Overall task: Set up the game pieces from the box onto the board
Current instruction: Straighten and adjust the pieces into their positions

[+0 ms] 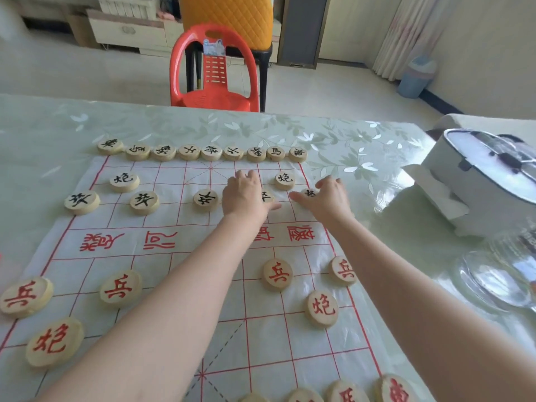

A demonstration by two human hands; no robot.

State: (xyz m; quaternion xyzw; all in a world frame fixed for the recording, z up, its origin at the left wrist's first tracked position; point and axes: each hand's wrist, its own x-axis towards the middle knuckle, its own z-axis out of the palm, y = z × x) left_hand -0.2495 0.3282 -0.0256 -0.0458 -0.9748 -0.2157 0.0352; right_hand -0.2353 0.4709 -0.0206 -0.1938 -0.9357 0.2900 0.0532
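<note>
With left hand (246, 195) and right hand (327, 198) lying flat over black soldiers (310, 193), the right forearm (385, 256) pulling back could knock that red soldier (343, 270).

There is only one view, from a camera on the person's head. It looks forward and down, close above the board (133, 242) on the table (43, 134). Its wide lens also takes in the red chair (214, 97) and the floor (319, 91) beyond the far edge.
</note>
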